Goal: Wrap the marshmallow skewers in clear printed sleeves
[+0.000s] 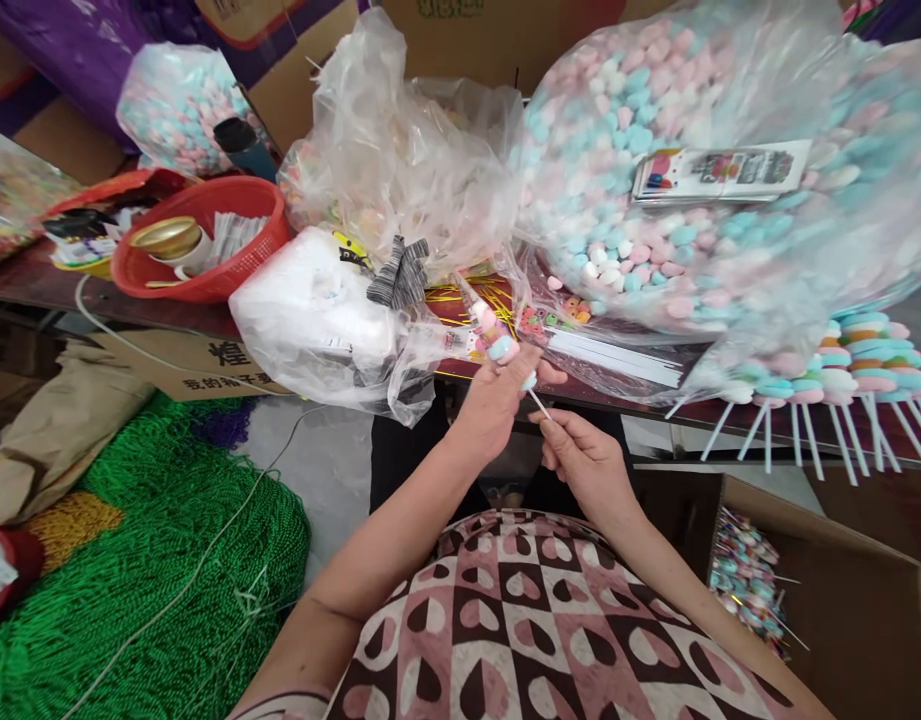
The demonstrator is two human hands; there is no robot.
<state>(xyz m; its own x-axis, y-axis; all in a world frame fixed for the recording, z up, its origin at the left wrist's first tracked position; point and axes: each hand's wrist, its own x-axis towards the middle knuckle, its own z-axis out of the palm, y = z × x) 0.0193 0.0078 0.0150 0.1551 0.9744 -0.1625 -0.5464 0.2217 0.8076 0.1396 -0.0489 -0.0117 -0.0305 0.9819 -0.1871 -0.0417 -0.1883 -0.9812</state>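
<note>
A marshmallow skewer [503, 348] in a clear pointed wrapper, pink, white and blue, is held between my two hands. My left hand [494, 405] is wrapped round its lower part, hiding some of the marshmallows. Just below and to the right, my right hand [589, 455] pinches the white stick [539, 403] of the same skewer. Beyond the wrapper's tip lie yellow twist ties [460, 294] on the dark red table. White sticks [617, 357] in a plastic bag lie right of my hands, beside small red and orange gummy pieces [533, 322].
A big clear bag of pastel marshmallows [640, 250] carries a stack of printed cards [719, 172]. Finished-looking skewers [842, 370] overhang the table at right, above a cardboard box [857, 600]. At left are a red basket [265, 225] and green bead strings [205, 530] on the floor.
</note>
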